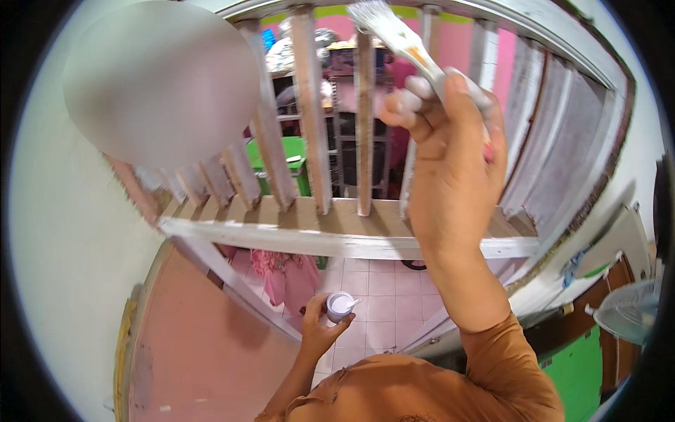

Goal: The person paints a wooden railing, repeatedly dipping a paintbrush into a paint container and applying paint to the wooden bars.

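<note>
Raised in front of me, my right hand (453,151) is closed around the handle of a paintbrush (404,43). Its bristles, white with paint, point up and left, close to the upper part of a wooden slat (364,119). I cannot tell whether they touch it. Low down near my body, my left hand (320,329) grips a small paint cup (330,314) from the side. White paint fills part of the cup, and a short white stick or spoon (353,304) leans over its rim.
Slats stand in a white-edged wooden frame (302,240) above a doorway. Beyond them are shelves (362,144) and a green bin (287,158). A pink cloth (288,278) hangs below; a salmon door panel (204,337) is left, a fan (629,309) right. A blurred disc hides the upper left.
</note>
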`<state>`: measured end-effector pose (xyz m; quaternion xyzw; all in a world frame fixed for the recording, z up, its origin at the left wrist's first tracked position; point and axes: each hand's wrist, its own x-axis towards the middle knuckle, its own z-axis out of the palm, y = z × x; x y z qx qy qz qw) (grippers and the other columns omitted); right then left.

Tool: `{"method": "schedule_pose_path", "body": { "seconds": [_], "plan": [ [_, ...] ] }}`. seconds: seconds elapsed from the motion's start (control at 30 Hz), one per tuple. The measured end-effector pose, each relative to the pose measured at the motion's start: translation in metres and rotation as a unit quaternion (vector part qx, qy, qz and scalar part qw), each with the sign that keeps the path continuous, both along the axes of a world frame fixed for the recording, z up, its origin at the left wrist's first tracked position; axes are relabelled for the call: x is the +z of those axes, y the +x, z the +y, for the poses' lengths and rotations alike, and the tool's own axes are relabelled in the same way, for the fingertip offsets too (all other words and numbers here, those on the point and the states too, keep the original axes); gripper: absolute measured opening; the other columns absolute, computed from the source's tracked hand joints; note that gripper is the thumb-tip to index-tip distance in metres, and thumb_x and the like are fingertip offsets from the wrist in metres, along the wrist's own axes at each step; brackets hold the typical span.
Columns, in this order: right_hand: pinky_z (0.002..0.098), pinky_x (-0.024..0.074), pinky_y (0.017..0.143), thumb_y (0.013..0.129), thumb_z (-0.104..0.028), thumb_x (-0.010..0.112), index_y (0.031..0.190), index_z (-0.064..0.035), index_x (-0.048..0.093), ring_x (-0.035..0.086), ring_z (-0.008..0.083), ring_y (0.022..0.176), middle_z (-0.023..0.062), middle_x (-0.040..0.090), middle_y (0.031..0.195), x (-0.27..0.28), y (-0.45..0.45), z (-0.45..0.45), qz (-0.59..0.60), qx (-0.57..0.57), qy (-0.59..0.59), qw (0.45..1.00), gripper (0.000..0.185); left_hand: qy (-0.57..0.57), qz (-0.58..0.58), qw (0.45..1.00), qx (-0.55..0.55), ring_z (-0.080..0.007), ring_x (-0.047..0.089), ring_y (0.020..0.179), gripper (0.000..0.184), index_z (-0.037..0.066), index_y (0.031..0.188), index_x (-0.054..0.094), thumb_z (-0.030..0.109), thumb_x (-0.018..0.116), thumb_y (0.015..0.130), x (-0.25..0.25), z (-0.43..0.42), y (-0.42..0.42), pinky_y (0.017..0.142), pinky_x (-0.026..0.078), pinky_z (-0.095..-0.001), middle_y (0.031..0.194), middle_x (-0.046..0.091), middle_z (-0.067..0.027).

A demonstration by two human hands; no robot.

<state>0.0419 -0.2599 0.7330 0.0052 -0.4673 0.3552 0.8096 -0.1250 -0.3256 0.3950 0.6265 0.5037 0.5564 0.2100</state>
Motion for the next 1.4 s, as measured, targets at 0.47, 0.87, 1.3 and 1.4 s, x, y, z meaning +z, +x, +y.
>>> {"method": "schedule_pose_path", "body": {
  "seconds": [0.47, 0.87, 1.3, 1.4],
  "plan": [
    [0.0391, 0.0582, 0.065, 0.109, -0.012, 0.053, 0.121, -0.0002, 0.048, 0.069, 0.0247, 0.070, 0.0180, 0.064, 0.094, -0.096, 0.010, -0.038, -0.229, 0.177, -0.026, 0.957, 0.018, -0.009, 0.032, 0.979, 0.202, -0.0266, 0.064, 0.099, 0.061, 0.006, 0.122, 0.064, 0.019, 0.095, 0.072, 0.009, -0.050, -0.014, 0.079, 0.052, -0.0359, 0.113, 0.066, -0.0109],
    [0.0300, 0.0598, 0.066, 0.098, 0.002, 0.064, 0.123, 0.0044, 0.048, 0.072, 0.0177, 0.076, 0.0173, 0.069, 0.095, -0.178, -0.030, -0.041, -0.398, 0.252, -0.076, 0.879, 0.030, 0.019, -0.007, 0.971, 0.240, -0.0266, 0.064, 0.108, 0.061, 0.005, 0.124, 0.064, 0.011, 0.094, 0.071, 0.011, -0.065, -0.057, 0.089, 0.053, -0.0384, 0.117, 0.066, -0.0117],
    [0.0279, 0.0544, 0.063, 0.089, 0.003, 0.078, 0.111, 0.0016, 0.071, 0.071, 0.0159, 0.072, 0.0129, 0.071, 0.089, -0.207, -0.072, -0.001, -0.550, 0.095, 0.016, 0.830, 0.022, 0.024, -0.002, 0.953, 0.303, -0.0283, 0.064, 0.109, 0.063, 0.004, 0.126, 0.064, 0.009, 0.092, 0.070, 0.001, -0.055, -0.096, 0.089, 0.053, -0.0379, 0.120, 0.064, -0.0136],
    [0.0292, 0.0527, 0.060, 0.088, 0.003, 0.078, 0.110, 0.0015, 0.072, 0.069, 0.0181, 0.069, 0.0122, 0.070, 0.087, -0.205, -0.079, -0.005, -0.568, 0.108, 0.007, 0.816, 0.023, 0.028, -0.015, 0.949, 0.314, -0.0288, 0.064, 0.109, 0.063, 0.003, 0.125, 0.064, 0.009, 0.092, 0.070, 0.001, -0.052, -0.092, 0.090, 0.053, -0.0380, 0.120, 0.064, -0.0134]
  ]
}}
